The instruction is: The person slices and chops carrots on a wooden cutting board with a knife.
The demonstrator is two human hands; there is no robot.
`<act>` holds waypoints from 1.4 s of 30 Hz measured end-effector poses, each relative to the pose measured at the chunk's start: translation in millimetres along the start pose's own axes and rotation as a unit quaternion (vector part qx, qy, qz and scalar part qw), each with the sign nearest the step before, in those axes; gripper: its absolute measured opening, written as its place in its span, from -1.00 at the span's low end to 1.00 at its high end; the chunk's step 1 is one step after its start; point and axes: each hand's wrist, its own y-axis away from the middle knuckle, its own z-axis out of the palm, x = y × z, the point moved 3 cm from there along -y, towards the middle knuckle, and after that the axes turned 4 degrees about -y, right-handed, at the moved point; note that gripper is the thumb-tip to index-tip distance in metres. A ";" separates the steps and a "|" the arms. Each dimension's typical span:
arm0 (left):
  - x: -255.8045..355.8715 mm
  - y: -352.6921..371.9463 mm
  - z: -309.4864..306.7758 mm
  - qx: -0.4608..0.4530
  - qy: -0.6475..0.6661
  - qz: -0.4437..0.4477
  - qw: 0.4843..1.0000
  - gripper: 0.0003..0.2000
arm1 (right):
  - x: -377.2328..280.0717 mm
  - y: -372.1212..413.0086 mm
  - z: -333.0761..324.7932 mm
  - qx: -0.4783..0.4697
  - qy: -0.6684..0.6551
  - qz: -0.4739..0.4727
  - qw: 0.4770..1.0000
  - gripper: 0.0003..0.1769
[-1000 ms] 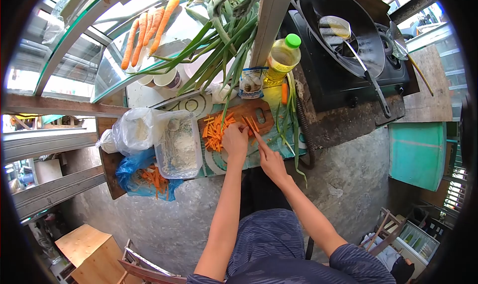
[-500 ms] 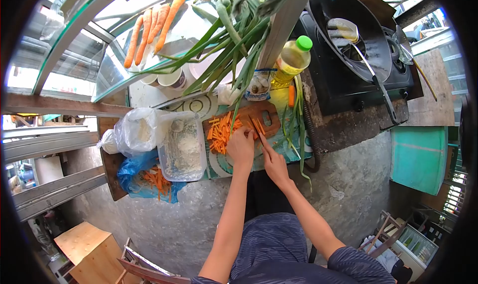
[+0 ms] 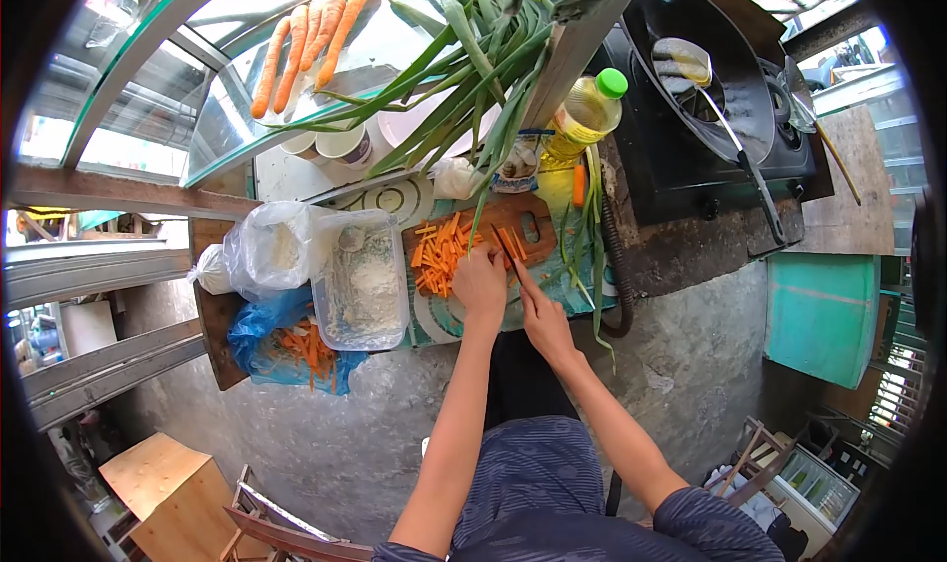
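Note:
On a wooden cutting board [image 3: 538, 210] my right hand [image 3: 545, 323] grips a knife [image 3: 509, 254], its dark blade angled away from me. My left hand [image 3: 480, 284] is closed just left of the blade, fingertips bent down on carrot; what lies beneath them is mostly hidden. A pile of carrot strips [image 3: 441, 256] covers the board's left part, beside my left hand. More cut carrot sticks [image 3: 511, 239] lie right of the blade. Left of the board stands a clear plastic tub [image 3: 363, 276] with white powder in it.
A blue plastic bag [image 3: 271, 340] holds orange peelings. Whole carrots [image 3: 326, 32] and green onions [image 3: 464, 79] lie on a glass shelf above. An oil bottle [image 3: 587, 118] stands beside the stove [image 3: 651, 182], which carries a wok [image 3: 745, 104]. A filled plastic bag [image 3: 271, 248] sits left of the tub.
The view has shifted slightly. Both hands stay at nearly the same place on the board, with the knife still in my right hand.

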 end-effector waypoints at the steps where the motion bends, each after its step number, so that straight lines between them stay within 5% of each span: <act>1: 1.0 0.2 -1.2 -0.006 -0.002 0.002 1.000 -0.87 | -0.9 -0.4 -0.3 -0.001 0.004 0.002 1.000 -0.43; 15: 2.0 1.0 -4.8 -0.037 0.008 -0.001 0.999 -0.84 | -7.1 -9.0 15.7 0.080 0.175 -0.064 0.979 -0.29; 18: -0.4 5.0 -7.4 -0.034 -0.005 0.005 0.999 -0.84 | -9.6 -7.7 12.7 0.056 0.173 -0.041 0.982 -0.35; 21: -1.0 4.5 -3.6 -0.023 -0.016 0.015 0.999 -0.84 | 4.1 -18.2 6.4 0.009 -0.049 -0.045 0.998 -0.42; 24: -0.2 4.4 -4.2 -0.021 -0.006 0.007 1.000 -0.84 | 2.1 -8.5 -2.7 0.000 -0.083 0.012 0.996 -0.46; 27: 0.5 7.3 -3.8 -0.016 0.001 0.004 1.000 -0.84 | -1.1 2.5 -4.2 -0.036 -0.075 0.045 0.996 -0.46; 30: 1.4 6.2 -4.7 -0.019 0.001 0.002 1.000 -0.84 | 8.5 5.1 5.1 0.041 -0.059 -0.060 0.996 -0.46; 33: 1.3 5.6 -4.4 -0.025 -0.004 -0.001 1.000 -0.84 | 2.8 9.8 -0.1 0.007 -0.005 0.001 1.000 -0.45; 42: 1.0 7.2 1.3 0.000 -0.035 0.008 0.999 -0.86 | 0.2 10.4 5.9 0.050 0.060 -0.047 0.996 -0.37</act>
